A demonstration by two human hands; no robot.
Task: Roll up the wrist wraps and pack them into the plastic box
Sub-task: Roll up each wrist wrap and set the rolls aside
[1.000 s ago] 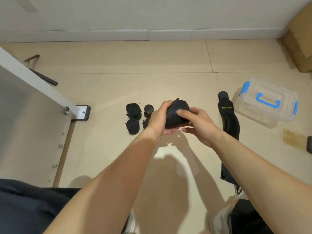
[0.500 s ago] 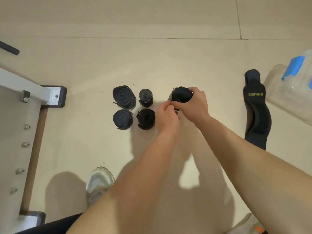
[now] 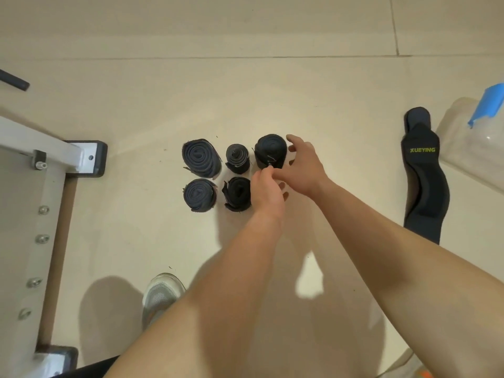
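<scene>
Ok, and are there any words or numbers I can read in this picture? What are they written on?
"XUEYING": yellow-green letters on the flat black wrap lying beside the box.
Nothing else: no words or numbers show on the five rolls, the box or the shoe.

Two bare forearms, both extended forward.
Left hand (image 3: 266, 188) fingers curled, tips bunched; right hand (image 3: 305, 165) just beside it, fingers spread loose.
</scene>
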